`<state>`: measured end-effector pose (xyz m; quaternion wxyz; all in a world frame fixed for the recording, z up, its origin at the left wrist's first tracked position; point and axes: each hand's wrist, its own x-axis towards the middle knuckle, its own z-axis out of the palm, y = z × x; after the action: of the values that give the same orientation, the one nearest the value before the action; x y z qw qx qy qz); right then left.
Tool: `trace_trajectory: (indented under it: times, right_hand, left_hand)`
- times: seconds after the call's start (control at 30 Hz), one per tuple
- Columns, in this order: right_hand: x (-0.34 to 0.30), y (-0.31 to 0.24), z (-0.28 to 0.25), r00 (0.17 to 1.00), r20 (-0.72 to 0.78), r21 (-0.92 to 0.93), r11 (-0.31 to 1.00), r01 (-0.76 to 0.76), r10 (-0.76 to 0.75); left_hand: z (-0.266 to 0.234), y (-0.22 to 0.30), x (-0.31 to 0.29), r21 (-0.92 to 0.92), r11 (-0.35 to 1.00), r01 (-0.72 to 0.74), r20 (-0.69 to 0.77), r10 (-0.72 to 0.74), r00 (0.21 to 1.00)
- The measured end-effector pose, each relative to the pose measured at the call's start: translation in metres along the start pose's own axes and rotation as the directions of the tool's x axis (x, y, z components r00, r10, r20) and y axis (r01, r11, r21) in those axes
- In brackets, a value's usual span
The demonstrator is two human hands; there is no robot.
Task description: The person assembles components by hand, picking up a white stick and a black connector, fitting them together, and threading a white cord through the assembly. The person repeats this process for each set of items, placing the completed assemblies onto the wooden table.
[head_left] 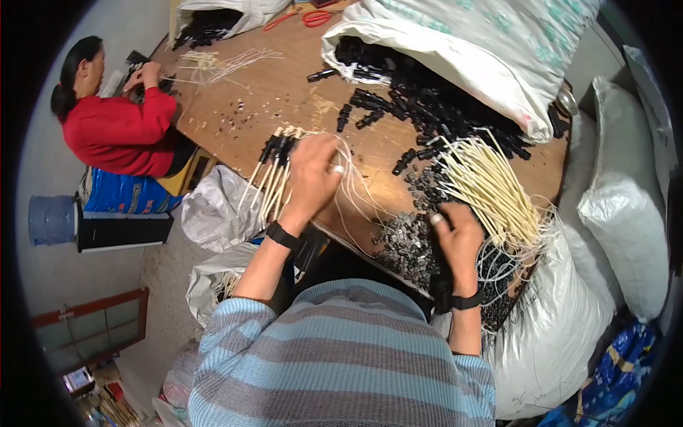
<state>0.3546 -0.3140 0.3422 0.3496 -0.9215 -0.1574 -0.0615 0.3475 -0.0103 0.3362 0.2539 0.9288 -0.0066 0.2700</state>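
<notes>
My left hand (313,171) is curled beside a row of cream rods with black connectors (274,153) on the table. Thin white cords (352,174) trail from around this hand; what its fingers hold is hidden. My right hand (459,235) has its thumb and fingers drawn close together at the edge of a heap of small clear and dark pieces (409,245); anything between them is too small to make out. A thick bundle of cream rods (491,188) with cords at their ends lies just beyond my right hand.
Loose black connectors (370,107) spill from a large white sack (455,60) at the back. Red-handled scissors (316,18) lie at the far edge. A co-worker in a red top (117,135) sits at the left. Full white sacks (555,334) crowd the right side.
</notes>
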Motion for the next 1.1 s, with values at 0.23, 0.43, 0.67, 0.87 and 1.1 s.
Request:
trace_trajectory:
  times: [0.23, 0.43, 0.67, 0.87, 1.1]
  right_hand:
    - [0.004, 0.069, -0.046, 0.975, -0.214, -0.485, 0.861, -0.152, 0.052]
    - [0.005, 0.033, -0.044, 0.979, -0.081, -0.310, 0.938, 0.156, -0.189]
    - [-0.004, 0.009, -0.026, 0.993, 0.052, -0.074, 0.991, 0.111, -0.108]
    - [-0.007, -0.010, -0.018, 0.964, 0.183, -0.220, 0.948, 0.231, -0.193]
    - [-0.008, -0.001, -0.045, 0.994, 0.109, -0.478, 0.878, 0.028, 0.028]
  left_hand:
    - [0.087, 0.051, 0.033, -0.220, 0.975, -0.029, 0.263, 0.088, 0.961]
    - [0.085, 0.050, 0.028, -0.210, 0.923, 0.322, 0.483, -0.188, 0.855]
    - [0.068, 0.034, 0.005, -0.557, 0.727, 0.401, 0.505, -0.087, 0.859]
    - [0.062, 0.063, 0.001, -0.552, 0.825, -0.123, 0.335, 0.354, 0.873]
    - [0.044, 0.057, 0.002, -0.338, 0.885, -0.318, 0.222, 0.404, 0.887]
